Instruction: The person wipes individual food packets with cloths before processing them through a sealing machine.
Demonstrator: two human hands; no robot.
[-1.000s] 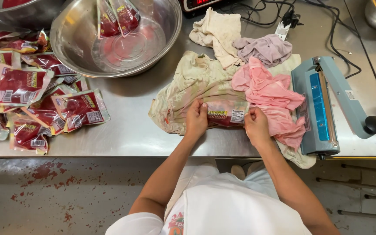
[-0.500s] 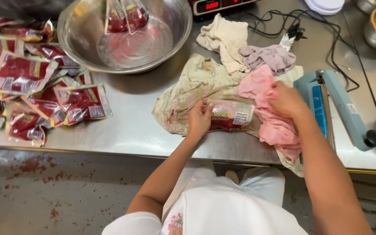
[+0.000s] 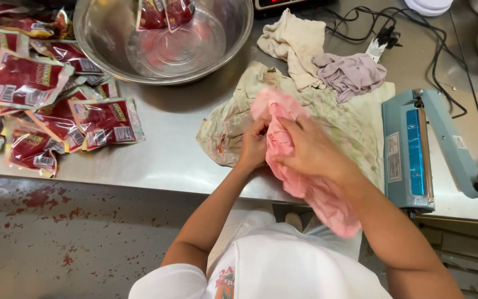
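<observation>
Gripping the pink cloth (image 3: pixel 300 182), both left hand (image 3: pixel 254 147) and right hand (image 3: pixel 311 149) sit beside red rectangular packets (image 3: pixel 56 111).

Two hands close together
The left hand (image 3: pixel 254 145) and right hand (image 3: pixel 311 150) touch, fingers curled, both bare arms stretched forward.

— The pink cloth (image 3: pixel 289 160) in the hands (image 3: pixel 283 147)?
— Soft, matt, crumpled fabric; the stained beige cloth (image 3: pixel 233 119) under it looks the same.
— And left of the pink cloth?
— Glossy plastic pouches (image 3: pixel 103 119), a shiny metal bowl (image 3: pixel 100 41), all on a brushed steel surface (image 3: pixel 167 160).
— To its right?
— A smooth, painted blue sealer (image 3: pixel 410 149).
</observation>
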